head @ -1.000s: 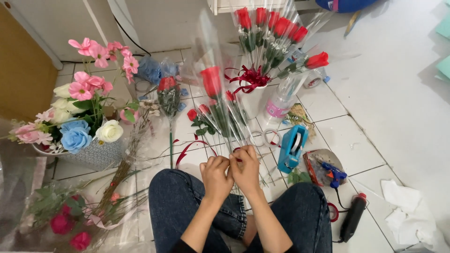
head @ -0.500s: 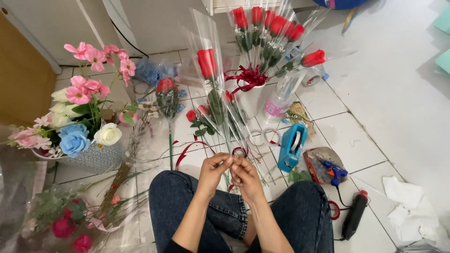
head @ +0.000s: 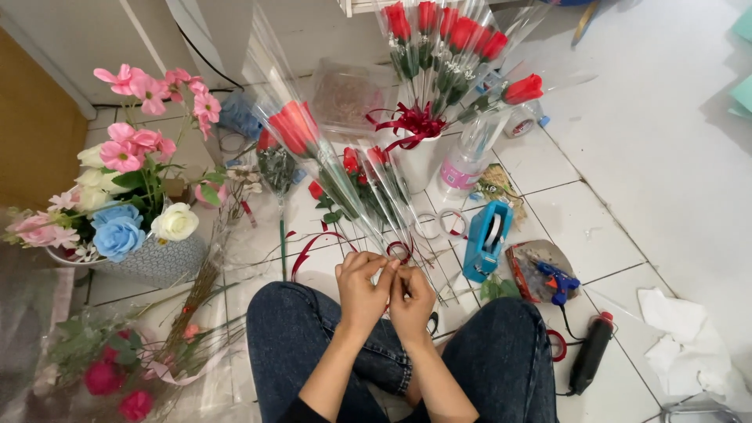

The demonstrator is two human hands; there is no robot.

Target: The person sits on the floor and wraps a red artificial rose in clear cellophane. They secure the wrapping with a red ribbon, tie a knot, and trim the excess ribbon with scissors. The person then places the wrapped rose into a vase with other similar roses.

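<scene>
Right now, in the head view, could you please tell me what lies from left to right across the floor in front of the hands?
Blue rose → white rose → wrapped red rose → left hand → right hand → blue tape dispenser → blue glue gun → white cloth.

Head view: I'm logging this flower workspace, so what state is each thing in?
Left hand: pinching the ribbon.
Right hand: pinching the ribbon.
Red ribbon: looped at the stem.
Wrapped rose: sleeved, lying slanted.
White vase: upright, full of roses.
Tape dispenser: upright on the floor.
</scene>
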